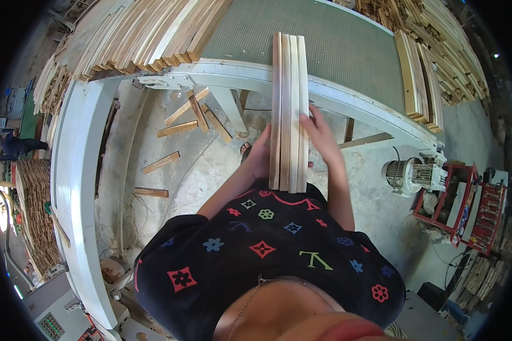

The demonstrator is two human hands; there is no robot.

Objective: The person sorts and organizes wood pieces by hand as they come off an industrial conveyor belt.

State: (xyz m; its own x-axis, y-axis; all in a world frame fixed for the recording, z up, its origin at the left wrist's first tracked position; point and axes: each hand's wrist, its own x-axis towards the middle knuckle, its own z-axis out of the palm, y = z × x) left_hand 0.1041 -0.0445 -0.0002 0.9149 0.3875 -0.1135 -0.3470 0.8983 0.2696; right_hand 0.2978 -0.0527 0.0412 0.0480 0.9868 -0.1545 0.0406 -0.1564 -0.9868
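A bundle of several narrow wooden slats (289, 113) is pressed together side by side between my two hands. Its near end is at my shirt, and its far end reaches over the front rail of the green-belted conveyor (250, 34). My left hand (259, 152) grips the bundle's left side, its fingers mostly hidden by the wood. On the other side my right hand (322, 136) is closed against the outermost pale slat, fingertips partly tucked behind it.
A row of slats (153, 34) lies at the conveyor's left end, and a few more slats (418, 79) are at its right. Loose offcuts (196, 113) are scattered on the floor. A motor (404, 175) and red rack (455, 204) stand right; another person (20, 146) is far left.
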